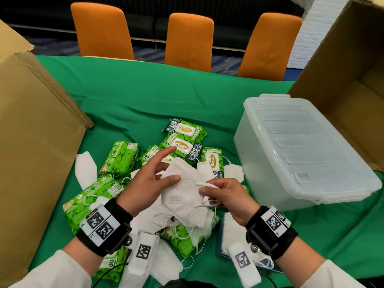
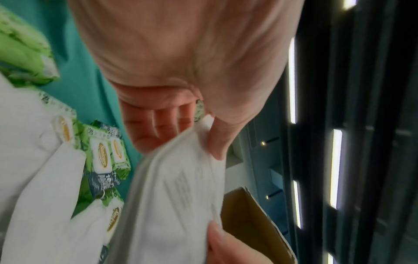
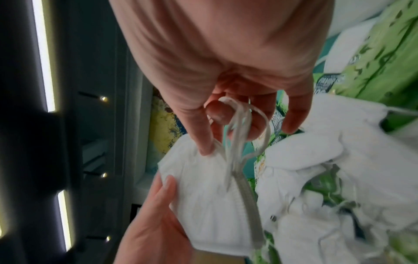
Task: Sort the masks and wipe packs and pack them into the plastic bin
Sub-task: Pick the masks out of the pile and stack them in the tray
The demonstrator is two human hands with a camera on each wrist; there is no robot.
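Observation:
Both hands hold one folded white mask [image 1: 182,194] above a heap on the green cloth. My left hand [image 1: 153,179] pinches its left edge, thumb on top and fingers beneath; the index finger points forward. My right hand [image 1: 220,196] pinches the mask's ear loops [image 3: 239,125] and right edge. The left wrist view shows the mask [image 2: 172,196] running down from my left thumb. Under the hands lie several green wipe packs [image 1: 182,132] mixed with more white masks [image 1: 85,169]. The clear plastic bin [image 1: 299,154] stands to the right, its inside showing no contents.
A big cardboard box [image 1: 35,154] stands at the left. An open cardboard box [image 1: 345,80] lies on its side behind the bin. Three orange chairs [image 1: 189,42] line the table's far edge. Bare green cloth [image 1: 145,94] stretches beyond the heap.

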